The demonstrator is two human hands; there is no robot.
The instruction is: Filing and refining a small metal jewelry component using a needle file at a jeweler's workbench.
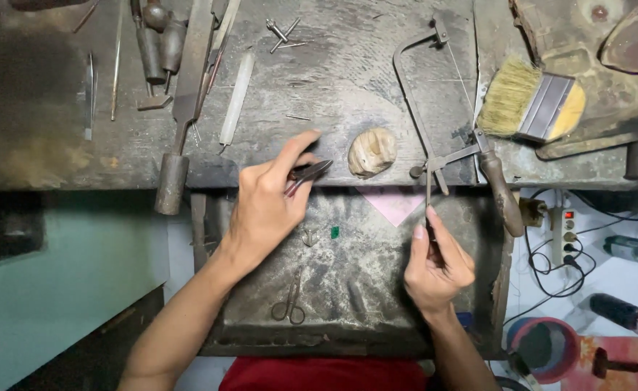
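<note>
The left hand (264, 206) grips a pair of small dark pliers (306, 174), fingers wrapped round the handles and the forefinger stretched forward above them, so that the tips point right, just over the front edge of the workbench (348, 80). The right hand (434, 264) pinches a thin dark tool (429, 199) between thumb and fingertips and holds it upright over the right part of the tray (377, 289) that hangs below the bench's front edge; what kind of tool it is cannot be told. Between the two hands, on the tray's floor, lie a small green stone (335, 232) and, just left of it, a tiny metal piece (308, 237); nearer the tray's front edge lies a small pair of scissors (290, 300), and a pink sheet of paper (393, 204) shows at the tray's back edge. On the bench, near its front edge and between the hands, sits a rounded pale lump (372, 151). To its right lies a jeweller's saw frame (438, 101) with its wooden handle (502, 194) hanging over the front edge. A wide brush (530, 105) with pale bristles lies towards the right end, while files and other hand tools (178, 72) are gathered towards the back left of the bench.
</note>
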